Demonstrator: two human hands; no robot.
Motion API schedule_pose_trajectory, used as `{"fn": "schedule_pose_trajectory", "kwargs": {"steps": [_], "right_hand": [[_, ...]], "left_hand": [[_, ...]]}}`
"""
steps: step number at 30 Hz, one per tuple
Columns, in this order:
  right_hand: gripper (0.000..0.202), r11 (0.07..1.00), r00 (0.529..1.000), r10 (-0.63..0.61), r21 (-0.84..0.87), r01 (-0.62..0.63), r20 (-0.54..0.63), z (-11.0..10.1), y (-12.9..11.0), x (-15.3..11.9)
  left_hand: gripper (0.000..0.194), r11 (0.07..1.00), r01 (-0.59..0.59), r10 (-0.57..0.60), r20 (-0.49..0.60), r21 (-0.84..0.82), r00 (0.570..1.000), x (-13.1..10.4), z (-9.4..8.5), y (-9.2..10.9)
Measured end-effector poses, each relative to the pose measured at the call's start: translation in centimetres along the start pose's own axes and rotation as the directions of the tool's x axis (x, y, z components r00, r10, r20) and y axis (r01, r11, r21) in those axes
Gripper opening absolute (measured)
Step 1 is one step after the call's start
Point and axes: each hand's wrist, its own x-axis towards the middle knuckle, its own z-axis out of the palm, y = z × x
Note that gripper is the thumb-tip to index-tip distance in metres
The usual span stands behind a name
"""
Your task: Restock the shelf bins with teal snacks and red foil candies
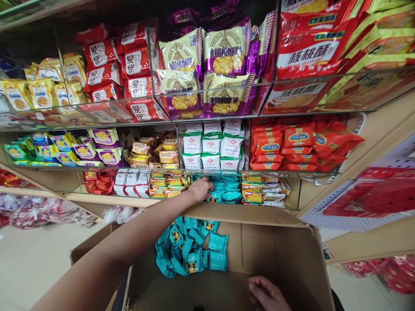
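My left hand reaches over the box edge into a low shelf compartment of teal snack packets. Its fingers are curled down and closed at the packets on the left side, and the fingertips are partly hidden. Below, a large open cardboard box holds a heap of the same small teal packets at its left. Over the front right of the box hovers my right hand, its fingers loosely bent and apart with nothing visible in them. It touches no packet.
Clear-fronted shelves rise ahead, with white packets just above the teal ones. Yellow packets and orange-yellow packets flank the teal compartment. Purple biscuit bags fill a higher shelf. A perforated panel stands at the right.
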Motion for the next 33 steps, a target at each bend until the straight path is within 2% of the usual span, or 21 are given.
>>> {"fn": "schedule_pose_trajectory", "kwargs": {"steps": [4,8,12,16,20,24,28,33], "right_hand": [[0.035,1.000,1.000,-0.006,-0.014,0.006,-0.003,-0.1,0.3,0.1],[0.034,1.000,1.000,-0.005,-0.019,0.005,0.007,-0.4,0.8,0.3],[0.034,1.000,1.000,-0.014,-0.012,0.014,0.013,-0.4,1.1,0.6],[0.035,1.000,1.000,-0.014,-0.015,0.014,0.014,-0.4,1.1,0.6],[0.034,1.000,1.000,-0.022,-0.016,0.022,0.005,-0.4,1.0,0.5],[0.033,1.000,1.000,-0.022,-0.015,0.022,-0.001,-0.4,1.0,0.5],[0.033,1.000,1.000,0.003,-0.016,-0.003,-0.010,-0.3,0.7,0.4],[0.035,1.000,1.000,0.011,-0.019,-0.011,-0.001,-0.3,0.6,0.3]], "left_hand": [[0.018,0.998,-0.003,0.002,-0.027,-0.069,1.000,-1.3,-0.9,-0.4],[0.026,0.995,0.060,-0.066,-0.074,-0.080,0.995,-3.3,-1.5,-1.5],[0.034,0.998,0.059,-0.062,-0.077,-0.039,0.995,-4.3,-1.4,-2.8],[0.023,0.995,0.070,-0.066,-0.050,0.065,0.997,-3.8,-1.2,-3.2],[0.021,0.982,0.110,-0.104,-0.044,0.153,0.994,-3.1,-1.1,-2.4],[0.027,0.972,0.130,-0.127,-0.030,0.195,0.991,-2.8,-0.9,-1.3],[0.048,0.980,0.059,-0.062,0.010,0.189,0.998,-2.4,-0.7,-0.5],[0.041,0.979,0.054,-0.059,0.019,0.195,0.998,-1.0,-0.4,0.2]]}}
